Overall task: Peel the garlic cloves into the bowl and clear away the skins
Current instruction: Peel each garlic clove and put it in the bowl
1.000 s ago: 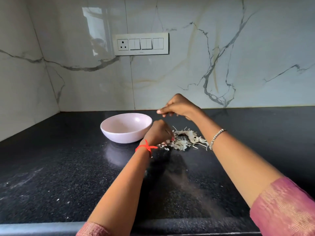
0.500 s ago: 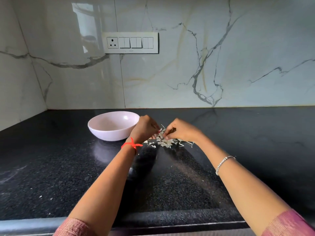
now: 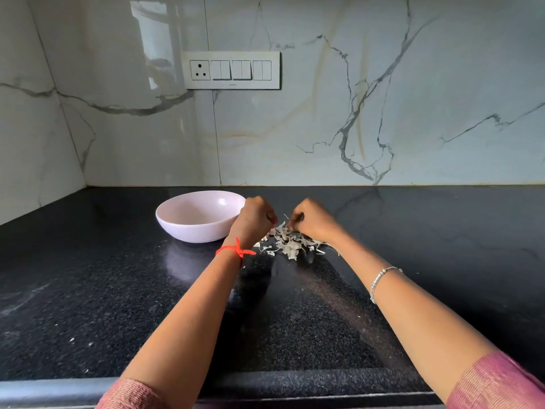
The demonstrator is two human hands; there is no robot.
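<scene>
Garlic skins (image 3: 290,242) lie in a loose, pale heap on the black speckled surface (image 3: 118,290), just to the right of a pale pink bowl (image 3: 191,231) and apart from it. The bowl stands upright toward the back, its shape mirrored faintly in the polished stone in front of it.

The left hand (image 3: 255,218) hovers at the left edge of the heap with its fingers curled into a fist, the back of the hand toward the camera. Whether it holds anything inside cannot be told. The right hand (image 3: 314,221) sits at the right of the heap with its fingers bent downward, the tips reaching the skins. They are slightly blurred, so it is unclear whether they pinch a piece or only touch it. A red thread (image 3: 236,250) is tied round the left wrist and a silver bracelet (image 3: 383,280) circles the right forearm. Pink sleeves (image 3: 495,382) show at the bottom corners.

A few small white flecks are scattered over the near left part of the surface, and its rounded front edge runs along the bottom. Behind it rise glossy white marble walls (image 3: 295,128) with grey and ochre veins, meeting in a corner at the left. A white switch plate (image 3: 231,70) with one socket and a row of switches is set into the back wall, beside the bright reflection of a window (image 3: 156,39).
</scene>
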